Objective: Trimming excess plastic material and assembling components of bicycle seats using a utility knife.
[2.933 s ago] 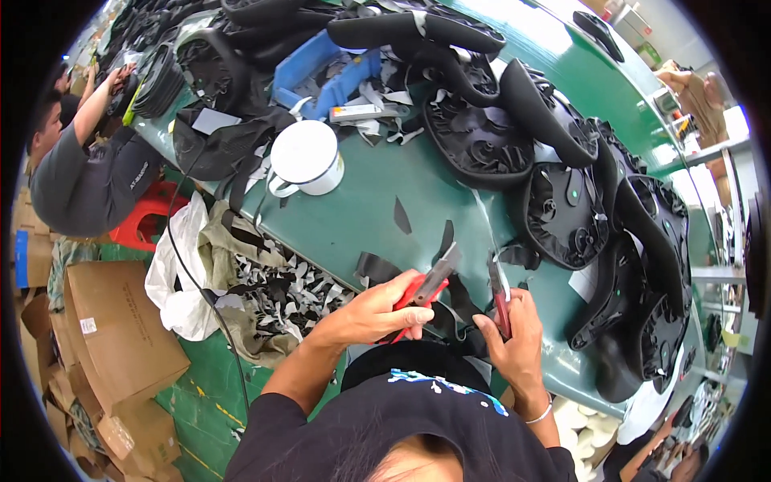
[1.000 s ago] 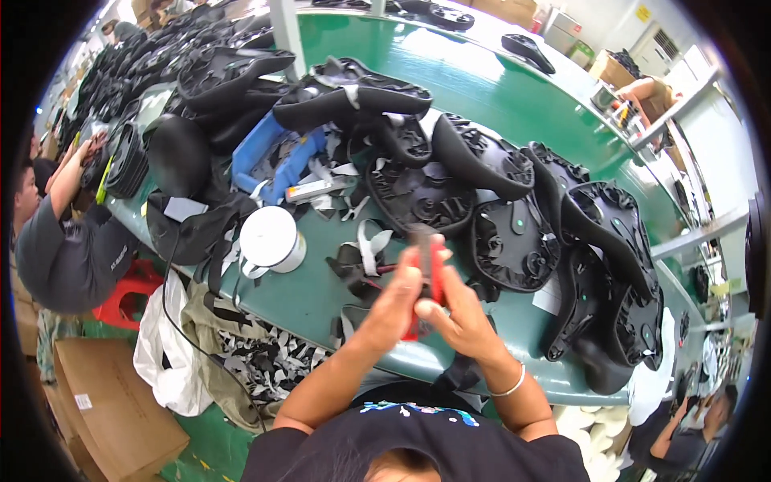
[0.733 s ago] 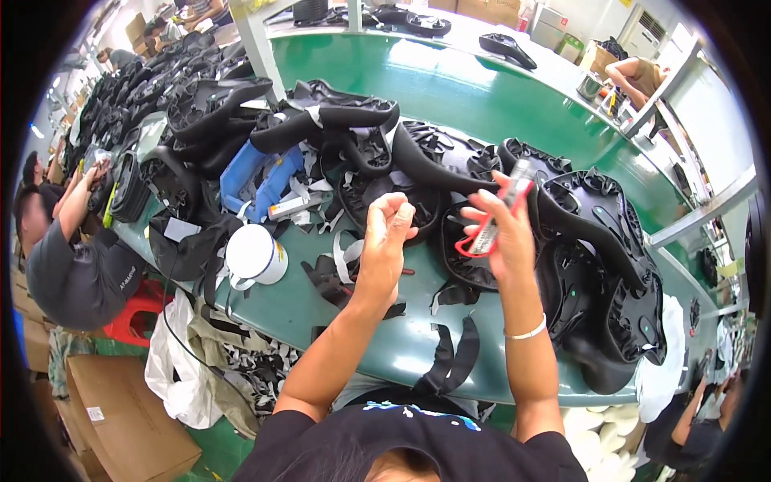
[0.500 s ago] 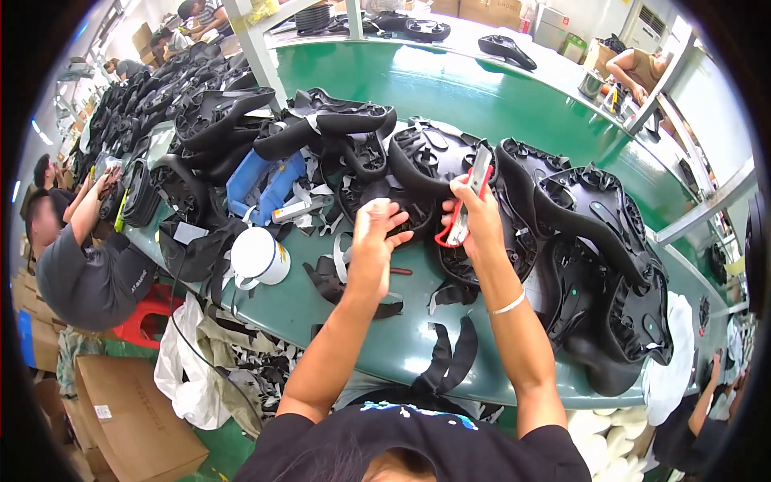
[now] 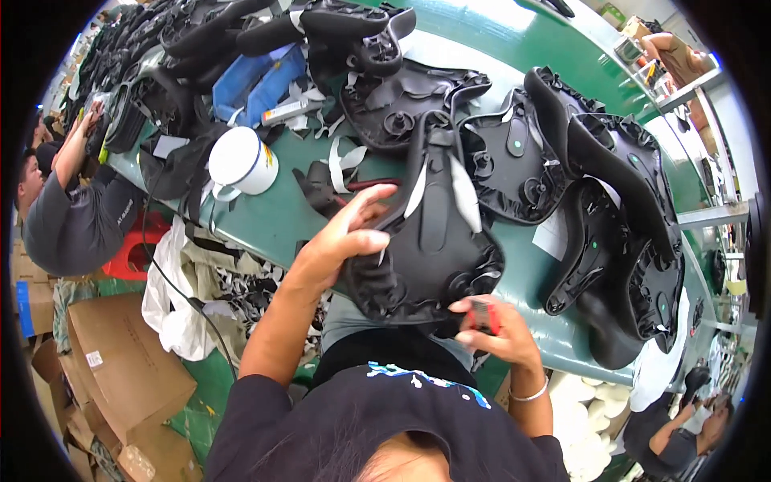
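Observation:
A black saddle-shaped seat (image 5: 434, 261) lies underside up in front of me at the table's near edge, its narrow end pointing away. Black cover material is gathered in folds round its rim, and pale strips show along the narrow part. My left hand (image 5: 337, 241) is closed on the seat's left edge, thumb on top. At the near right edge, my right hand (image 5: 510, 333) is closed round a red and silver hand tool (image 5: 484, 316). The tool's working end is mostly hidden by my fingers and the seat.
More black seats lie beyond and right, one (image 5: 514, 157) close by. At left are a white enamel mug (image 5: 243, 161), a blue bin (image 5: 257, 87) and fabric scraps. A cable (image 5: 173, 281) hangs over the table edge. Co-workers sit at left and right, one in a dark shirt (image 5: 68, 221).
A seat now lies close to me, with my left hand on its edge. My right hand has brought the tool down toward me to the near rim. The view has tilted downward.

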